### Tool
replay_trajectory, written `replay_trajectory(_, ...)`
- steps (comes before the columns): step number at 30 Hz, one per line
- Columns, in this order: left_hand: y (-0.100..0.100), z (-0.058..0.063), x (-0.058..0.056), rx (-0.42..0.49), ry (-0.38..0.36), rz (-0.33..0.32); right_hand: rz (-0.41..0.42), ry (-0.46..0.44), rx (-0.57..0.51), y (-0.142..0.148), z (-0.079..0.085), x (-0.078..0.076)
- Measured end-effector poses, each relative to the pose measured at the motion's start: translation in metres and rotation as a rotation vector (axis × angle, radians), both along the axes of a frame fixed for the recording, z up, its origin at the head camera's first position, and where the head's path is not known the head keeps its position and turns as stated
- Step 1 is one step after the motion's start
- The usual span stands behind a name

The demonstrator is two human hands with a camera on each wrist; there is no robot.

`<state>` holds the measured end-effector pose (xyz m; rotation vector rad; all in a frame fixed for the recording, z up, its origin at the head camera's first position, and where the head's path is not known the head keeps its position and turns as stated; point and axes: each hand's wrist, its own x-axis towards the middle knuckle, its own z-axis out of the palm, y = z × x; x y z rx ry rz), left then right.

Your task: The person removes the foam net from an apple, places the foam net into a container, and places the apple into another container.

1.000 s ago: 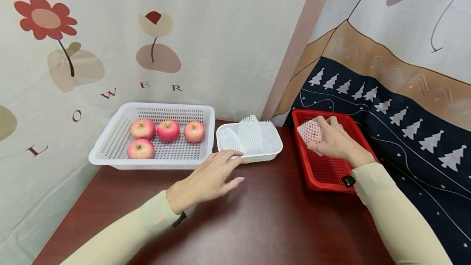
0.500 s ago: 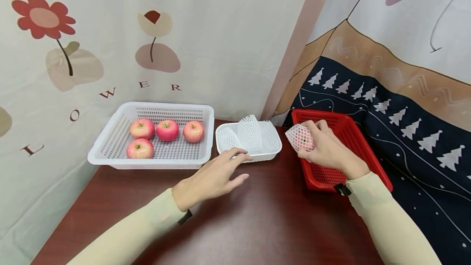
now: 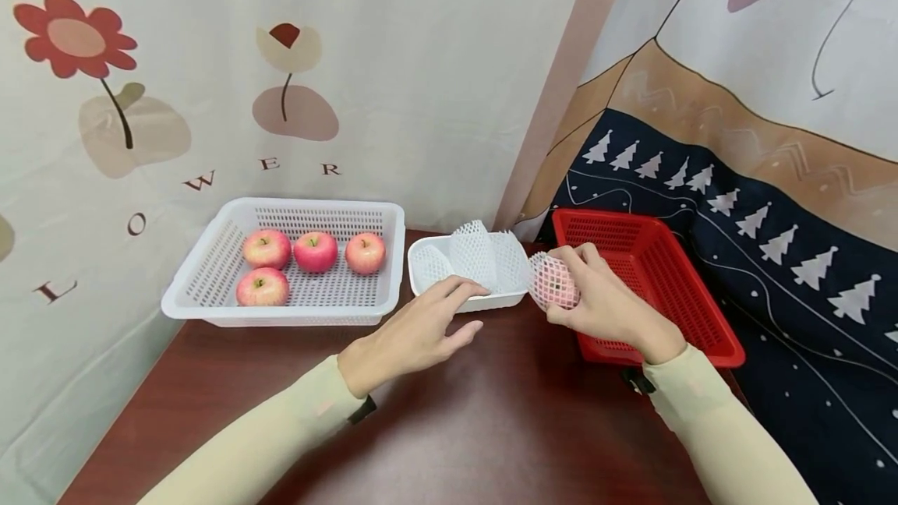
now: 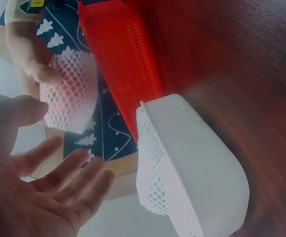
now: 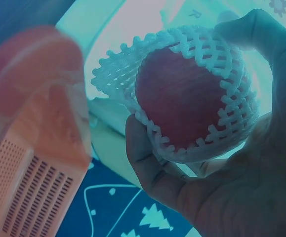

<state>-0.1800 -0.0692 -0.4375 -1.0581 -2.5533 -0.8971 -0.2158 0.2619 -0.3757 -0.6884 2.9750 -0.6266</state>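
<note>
My right hand (image 3: 603, 298) grips an apple (image 5: 180, 98) wrapped in a white foam net sleeve (image 3: 540, 275), held between the small white tray and the red basket. In the right wrist view the sleeve gapes at one end, baring the apple's red skin. My left hand (image 3: 414, 333) hovers at the front of the small white tray (image 3: 484, 302), fingers loosely bent with nothing in them. Several foam net sleeves (image 3: 471, 254) stand in that tray. From the left wrist camera, the left palm (image 4: 34, 207) faces the netted apple across a gap.
A white slotted basket (image 3: 210, 309) at the left holds several bare apples (image 3: 316, 252). The red basket (image 3: 673, 294) stands at the right, partly behind the right hand and forearm. Printed curtains (image 3: 435, 84) close off the back of the dark red wooden table (image 3: 491, 411).
My right hand has carried the netted apple leftward, out from over the red basket toward the small white tray. My left hand has shifted slightly right.
</note>
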Motion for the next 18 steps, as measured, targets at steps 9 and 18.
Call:
replay_trajectory(9,0.003,0.004,-0.002,0.075,-0.005,-0.012,0.042,0.024,-0.014,-0.013,-0.002,0.010)
replay_trajectory(18,0.003,0.007,-0.008,0.140,0.012,-0.033,0.094,0.050,-0.013,-0.029,-0.001,0.018)
